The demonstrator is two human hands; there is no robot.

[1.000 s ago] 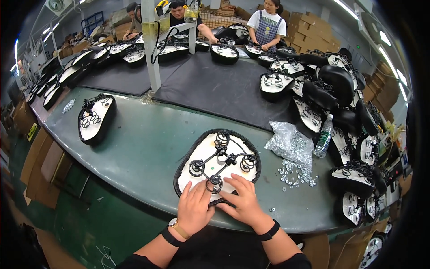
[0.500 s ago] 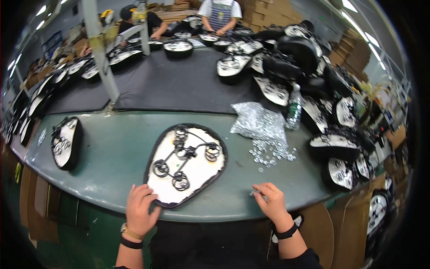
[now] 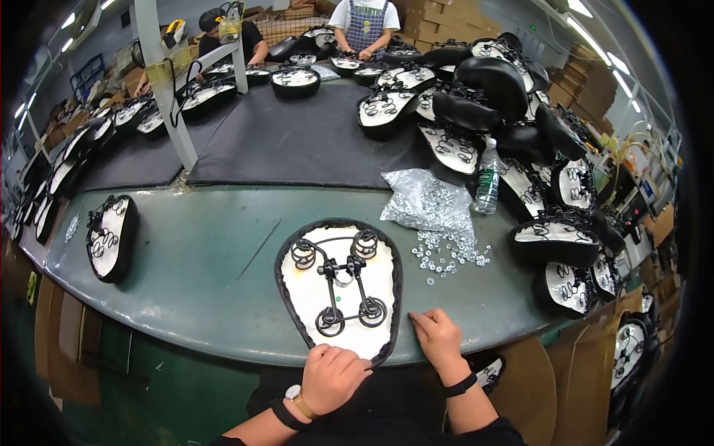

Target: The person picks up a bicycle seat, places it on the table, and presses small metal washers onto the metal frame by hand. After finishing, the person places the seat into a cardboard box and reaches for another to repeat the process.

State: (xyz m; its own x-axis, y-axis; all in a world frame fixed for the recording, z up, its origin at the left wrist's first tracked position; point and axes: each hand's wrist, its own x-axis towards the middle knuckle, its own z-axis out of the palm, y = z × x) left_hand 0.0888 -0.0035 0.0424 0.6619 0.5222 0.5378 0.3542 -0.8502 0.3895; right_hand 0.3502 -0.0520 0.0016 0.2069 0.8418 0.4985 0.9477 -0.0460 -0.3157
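An upturned bicycle saddle (image 3: 309, 286) lies at the near edge of the green table, its white underside facing up. Black coil springs and a wire frame (image 3: 344, 279) sit on that underside, with a clamp across the middle. My left hand (image 3: 335, 377) is closed on the saddle's near, narrower end. Just right of the saddle is my right hand (image 3: 439, 340), fingertips pinched together above the table; whatever lies between them is too small to make out. Loose metal nuts (image 3: 446, 256) are spread beyond my right hand, in front of a clear plastic bag (image 3: 428, 204) full of them.
Another upturned saddle (image 3: 111, 238) rests at the left of the table. A plastic bottle (image 3: 487, 178) stands by the bag. Piled saddles (image 3: 483, 97) fill the right and back. A metal post (image 3: 167, 97) rises at back left. Two people work across the table.
The saddle has moved right and turned, so its narrower end points at me. My left hand has shifted right and closed on that end. My right hand has moved slightly left and nearer.
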